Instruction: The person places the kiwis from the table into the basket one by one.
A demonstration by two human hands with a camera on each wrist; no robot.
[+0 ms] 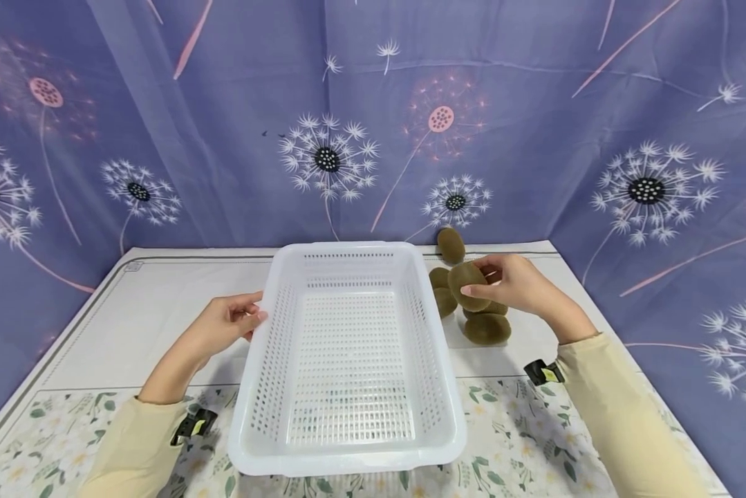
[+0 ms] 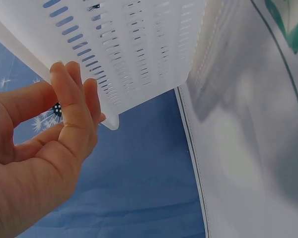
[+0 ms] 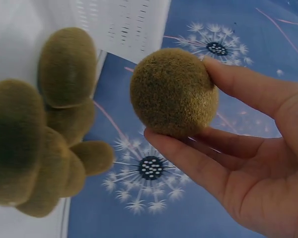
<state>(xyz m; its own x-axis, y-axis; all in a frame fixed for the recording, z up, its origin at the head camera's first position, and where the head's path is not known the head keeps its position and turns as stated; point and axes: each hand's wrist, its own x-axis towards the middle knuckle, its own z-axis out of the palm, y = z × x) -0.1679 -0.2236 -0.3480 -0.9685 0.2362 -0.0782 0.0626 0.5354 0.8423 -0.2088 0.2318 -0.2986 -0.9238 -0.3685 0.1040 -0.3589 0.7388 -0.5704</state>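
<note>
An upright white plastic basket (image 1: 348,458) with slotted walls stands in the middle in the head view. At its left rim my left hand (image 1: 223,324) holds the edge, thumb tip on the rim; the bent fingers (image 2: 74,119) lie against the outside in the left wrist view. To the right of the basket, my right hand (image 1: 518,283) pinches a fuzzy brown kiwi (image 1: 467,285) between thumb and fingers. The right wrist view shows this kiwi (image 3: 171,91) raised off the surface. Several other kiwis (image 1: 487,329) lie close together beneath and around it.
One kiwi (image 1: 451,245) lies farther back, near the purple dandelion-print cloth (image 1: 373,104) that hangs behind and at both sides. A white cover with a floral front part (image 1: 522,429) lies under everything.
</note>
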